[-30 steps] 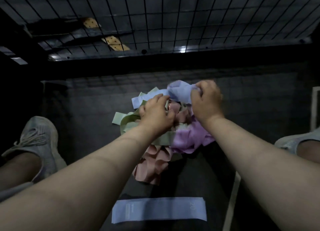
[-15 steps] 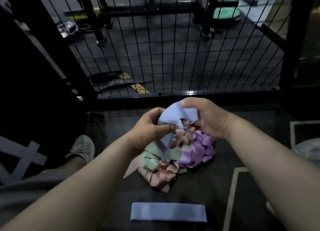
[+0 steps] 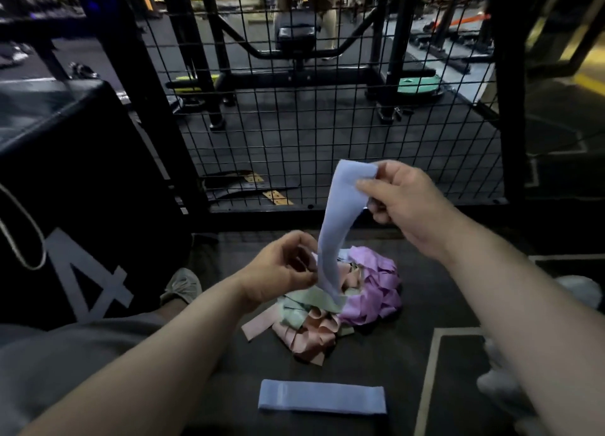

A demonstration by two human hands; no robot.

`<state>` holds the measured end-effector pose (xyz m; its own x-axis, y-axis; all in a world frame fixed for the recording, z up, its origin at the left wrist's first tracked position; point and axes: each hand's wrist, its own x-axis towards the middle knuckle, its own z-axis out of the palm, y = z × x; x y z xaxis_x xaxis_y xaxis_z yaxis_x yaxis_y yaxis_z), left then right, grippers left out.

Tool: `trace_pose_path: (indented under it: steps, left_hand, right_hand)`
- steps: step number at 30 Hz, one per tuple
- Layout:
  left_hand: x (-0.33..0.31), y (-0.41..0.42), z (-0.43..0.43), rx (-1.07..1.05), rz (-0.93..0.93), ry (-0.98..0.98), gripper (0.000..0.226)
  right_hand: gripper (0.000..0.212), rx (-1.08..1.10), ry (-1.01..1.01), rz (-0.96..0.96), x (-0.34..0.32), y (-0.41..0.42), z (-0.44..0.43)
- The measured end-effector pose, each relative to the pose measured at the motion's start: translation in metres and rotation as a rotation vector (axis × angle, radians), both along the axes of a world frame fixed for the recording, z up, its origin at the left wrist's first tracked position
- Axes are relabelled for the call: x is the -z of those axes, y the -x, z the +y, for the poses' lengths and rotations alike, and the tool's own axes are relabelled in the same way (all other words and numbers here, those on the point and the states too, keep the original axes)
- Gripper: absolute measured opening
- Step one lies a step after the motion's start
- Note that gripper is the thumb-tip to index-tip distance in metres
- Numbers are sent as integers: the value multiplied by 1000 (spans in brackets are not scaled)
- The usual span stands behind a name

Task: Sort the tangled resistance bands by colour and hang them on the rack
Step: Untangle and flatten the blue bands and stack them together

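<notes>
Below the right hand, which pinches the blue band by its top end, the strip dives into the tangled pile beside the left hand, whose curled fingers pinch it low, so a sharp pull could tighten the snarl.

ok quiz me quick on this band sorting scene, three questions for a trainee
1. True or false: the right hand pinches the top end of the lifted pale blue fabric band.
2. The flat fabric band lying apart from the tangled pile of bands is: A pink, B pale blue, C green.
3. Fill in: the crumpled purple bands lie on the pile's ___ side.
Key: 1 true; 2 B; 3 right.
</notes>
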<state>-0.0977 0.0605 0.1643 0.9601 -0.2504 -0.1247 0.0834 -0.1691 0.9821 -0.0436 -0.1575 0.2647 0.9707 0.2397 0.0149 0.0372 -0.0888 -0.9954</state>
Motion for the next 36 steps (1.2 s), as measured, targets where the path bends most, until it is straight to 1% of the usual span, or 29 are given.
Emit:
trace_pose_path:
  steps: [2, 4, 6, 7, 8, 10, 11, 13, 15, 17, 18, 20, 22, 26, 28, 30, 31, 32, 34, 35, 36]
  left_hand:
    - [-4, 8, -7, -50, -20, -19, 39]
    - [-11, 13, -15, -103, -68, -32, 52]
    - [-21, 14, -22, -88, -148, -36, 66]
    - [-27, 15, -26, -65, -169, 2, 68]
    - [-32, 16, -30, -41, -167, 44, 67]
    - [-40, 17, -38, -3, -139, 66, 60]
    - [-42, 19, -40, 10, -111, 60, 54]
    - [-42, 22, -41, 18, -15, 54, 44]
    - [-36, 28, -35, 32, 51, 21, 35]
    - [-28, 36, -25, 66, 90, 34, 20]
    - [-25, 41, -19, 74, 119, 72, 11]
    - [-23, 49, -10, 45, 177, 178, 12]
    - [-24, 56, -3, -37, 196, 248, 17]
    - [-30, 63, 8, -238, 122, 343, 25]
    - [-34, 66, 13, -261, 73, 387, 21]
    - [-39, 69, 20, -227, 40, 374, 11]
    - [-41, 70, 25, -211, 37, 377, 11]
    - [-43, 71, 29, -198, 45, 410, 18]
    - [-45, 74, 37, -160, 77, 503, 42]
    - [-46, 75, 39, -147, 70, 511, 51]
    - [-46, 77, 40, -141, 49, 492, 55]
  right_hand:
    - [13, -16, 45, -87, -18, 12, 2]
    - [22, -44, 186, -218, -32, 22, 3]
    - [32, -82, 332, -340, -43, 31, 2]
    - [37, -103, 368, -385, -47, 35, 2]
    - [44, -122, 380, -421, -51, 39, 2]
    - [52, -138, 372, -472, -59, 47, 3]
    - [52, -134, 354, -486, -62, 50, 4]
    - [44, -75, 298, -507, -68, 51, 5]
    - [37, 55, 227, -502, -74, 48, -1]
    - [35, 197, 160, -438, -76, 43, -10]
    - [35, 255, 144, -386, -75, 39, -15]
    - [34, 325, 129, -285, -71, 33, -24]
    - [31, 352, 118, -212, -66, 30, -31]
    - [28, 381, 163, -106, -57, 27, -45]
    - [27, 355, 221, -61, -53, 26, -54]
    - [34, 282, 332, -31, -51, 28, -63]
    - [38, 236, 397, -41, -49, 30, -67]
    - [42, 199, 465, -68, -48, 32, -71]
    - [42, 182, 563, -131, -44, 34, -79]
    - [39, 190, 572, -159, -42, 37, -81]
    - [35, 204, 559, -179, -40, 38, -83]
